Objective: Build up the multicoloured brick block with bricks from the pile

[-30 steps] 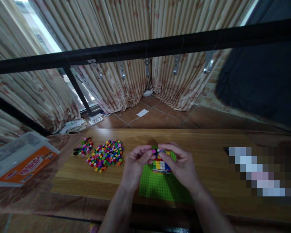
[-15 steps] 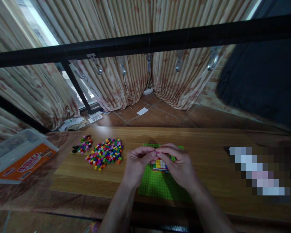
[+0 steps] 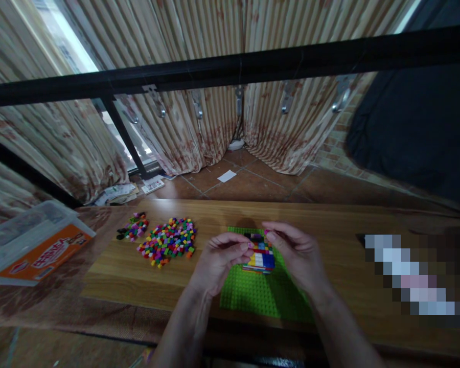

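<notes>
A green studded baseplate (image 3: 253, 294) lies on the wooden table (image 3: 329, 225) in front of me. On its far half stands a small block of stacked bricks (image 3: 259, 255) in red, yellow, blue and white layers. My left hand (image 3: 218, 260) is curled just left of the block, fingertips pinched on a tiny pink brick. My right hand (image 3: 295, 253) hovers at the block's right, thumb and forefinger pinched on another small pink piece at the block's far edge.
A heap of loose coloured bricks (image 3: 169, 243) lies left of the baseplate, with a smaller heap (image 3: 133, 228) beyond it. A clear plastic box with an orange label (image 3: 34, 245) sits at the far left. A black metal rail (image 3: 230, 71) crosses above the table.
My two hands were pinched together over the block; they have now drawn apart, the right moving to the right, and the block shows between them.
</notes>
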The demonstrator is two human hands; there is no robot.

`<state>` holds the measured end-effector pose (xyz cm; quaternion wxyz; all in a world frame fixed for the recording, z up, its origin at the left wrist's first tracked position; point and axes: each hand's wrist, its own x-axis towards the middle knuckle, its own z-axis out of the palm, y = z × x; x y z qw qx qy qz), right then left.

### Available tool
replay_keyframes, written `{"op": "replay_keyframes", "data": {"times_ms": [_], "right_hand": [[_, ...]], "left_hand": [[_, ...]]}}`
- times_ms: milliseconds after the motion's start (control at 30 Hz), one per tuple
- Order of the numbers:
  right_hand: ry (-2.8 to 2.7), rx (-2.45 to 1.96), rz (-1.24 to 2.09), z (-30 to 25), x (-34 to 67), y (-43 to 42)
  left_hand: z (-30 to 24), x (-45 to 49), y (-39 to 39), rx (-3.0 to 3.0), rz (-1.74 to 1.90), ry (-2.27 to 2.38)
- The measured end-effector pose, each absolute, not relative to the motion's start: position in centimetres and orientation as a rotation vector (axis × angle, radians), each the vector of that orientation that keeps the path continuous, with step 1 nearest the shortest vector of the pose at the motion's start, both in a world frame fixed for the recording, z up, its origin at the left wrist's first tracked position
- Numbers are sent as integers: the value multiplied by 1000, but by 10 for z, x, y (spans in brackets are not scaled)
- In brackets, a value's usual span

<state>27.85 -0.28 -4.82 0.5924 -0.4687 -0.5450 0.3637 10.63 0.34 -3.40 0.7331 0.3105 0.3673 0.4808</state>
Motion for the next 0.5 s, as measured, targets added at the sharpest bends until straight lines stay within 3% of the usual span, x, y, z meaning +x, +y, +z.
{"op": "replay_keyframes", "data": {"times_ms": [267,500], "right_hand": [[-1346,-1300,645,-57,285,4],[-1248,-1391,762,-64,287,7]], "left_hand": [[-41,102,8,633,1182,850],[-44,99,10,627,1191,917]]}}
